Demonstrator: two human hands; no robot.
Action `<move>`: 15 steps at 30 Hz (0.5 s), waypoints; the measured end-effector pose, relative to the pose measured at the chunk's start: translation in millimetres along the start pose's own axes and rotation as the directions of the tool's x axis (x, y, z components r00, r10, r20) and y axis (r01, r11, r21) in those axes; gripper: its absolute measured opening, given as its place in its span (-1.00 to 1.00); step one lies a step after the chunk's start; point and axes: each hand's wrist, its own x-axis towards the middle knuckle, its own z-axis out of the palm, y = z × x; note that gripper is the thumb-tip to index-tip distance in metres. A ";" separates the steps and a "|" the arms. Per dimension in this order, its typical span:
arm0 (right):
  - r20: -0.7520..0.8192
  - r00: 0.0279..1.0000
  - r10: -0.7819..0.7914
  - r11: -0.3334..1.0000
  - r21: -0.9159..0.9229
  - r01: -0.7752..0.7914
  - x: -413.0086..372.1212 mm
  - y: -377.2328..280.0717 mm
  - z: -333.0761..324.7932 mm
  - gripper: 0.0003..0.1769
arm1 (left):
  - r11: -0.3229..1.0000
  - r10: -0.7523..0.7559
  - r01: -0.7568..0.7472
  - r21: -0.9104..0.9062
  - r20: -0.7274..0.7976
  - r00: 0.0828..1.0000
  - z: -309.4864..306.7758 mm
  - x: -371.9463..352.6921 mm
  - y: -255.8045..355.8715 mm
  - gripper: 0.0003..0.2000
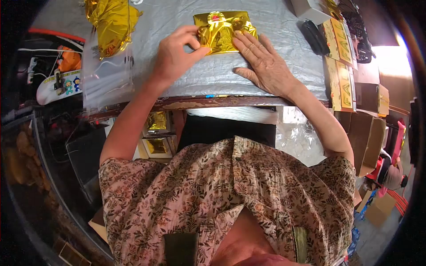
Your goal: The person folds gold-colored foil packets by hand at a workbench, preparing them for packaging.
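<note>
A shiny gold foil piece (220, 39) lies on the grey-silver table cover (195, 80), over a flat gold square whose corner shows at the upper left. My left hand (177, 51) is at the foil's left edge, its thumb and curled fingers pinching that edge. On the right side of the foil, my right hand (264, 62) lies flat, fingertips pressing on it and the thumb held apart. Whatever sits beneath the foil is hidden.
A crumpled gold foil bundle (113, 26) and clear plastic (108, 80) are at the back left. Yellow printed boxes (341, 82), a black case (314, 37) and a white box (310, 9) line the right side. Small gold-topped boxes (157, 146) sit below the table edge.
</note>
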 end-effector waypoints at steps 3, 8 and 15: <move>0.004 1.000 -0.002 1.000 -0.006 0.002 0.3 0.8 -0.6 -0.12 | 0.988 0.102 -0.074 0.138 -0.208 0.973 2.9 3.7 12.1 -0.49; 0.002 1.000 -0.003 1.000 0.013 0.003 0.0 -0.3 -0.3 -0.12 | 0.796 0.260 -0.353 0.492 0.250 0.933 0.9 16.5 24.9 -0.41; -0.003 1.000 0.008 0.999 0.048 -0.008 -0.8 1.5 2.1 -0.11 | 0.825 0.181 -0.328 0.460 0.334 0.925 20.1 17.1 3.2 -0.41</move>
